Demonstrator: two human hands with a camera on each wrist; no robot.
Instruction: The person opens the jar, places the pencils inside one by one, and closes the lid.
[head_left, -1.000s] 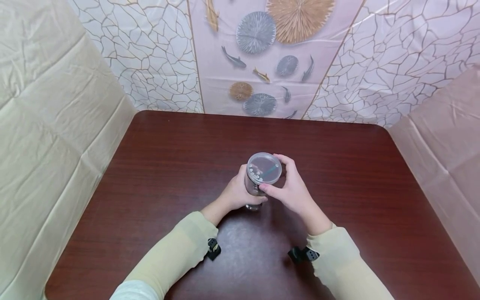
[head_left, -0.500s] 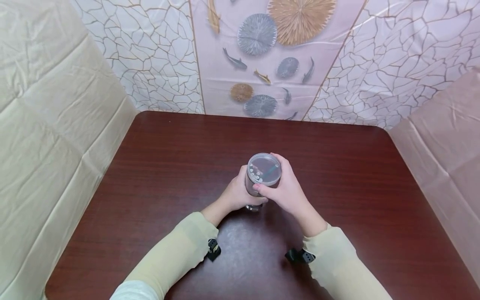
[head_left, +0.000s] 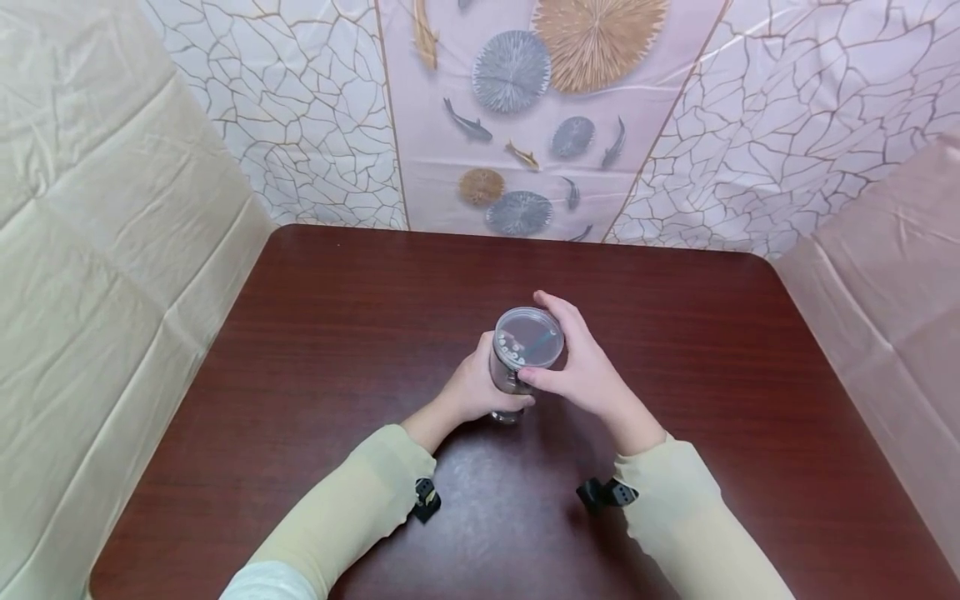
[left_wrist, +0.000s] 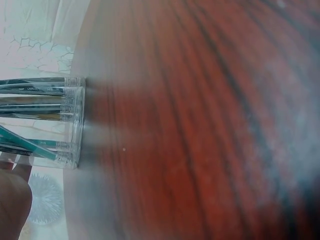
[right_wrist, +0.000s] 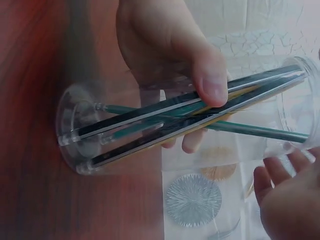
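A clear plastic jar (head_left: 504, 375) with a round transparent lid (head_left: 528, 329) stands tilted over the middle of the table. Green, black and yellow pencils (right_wrist: 150, 116) lie inside it, with pale ends showing through the lid in the head view. My left hand (head_left: 474, 385) grips the jar's body, thumb across the near side. At the lid end is my right hand (head_left: 588, 367), thumb at the near rim, index finger stretched out beyond the far rim. In the left wrist view, pencil ends (left_wrist: 65, 105) with metal ferrules show at the jar's base.
The dark red-brown wooden table (head_left: 360, 300) has rounded far corners. Patterned cloth (head_left: 517, 150) hangs behind it, and cream cloth (head_left: 112, 250) borders the left side. Black wrist cameras sit at both sleeves (head_left: 675, 508).
My right hand closed around the jar's top half a second ago, its wrist shifting left. Now it has swung back right, with the index finger lifted off the rim. My left hand stays put.
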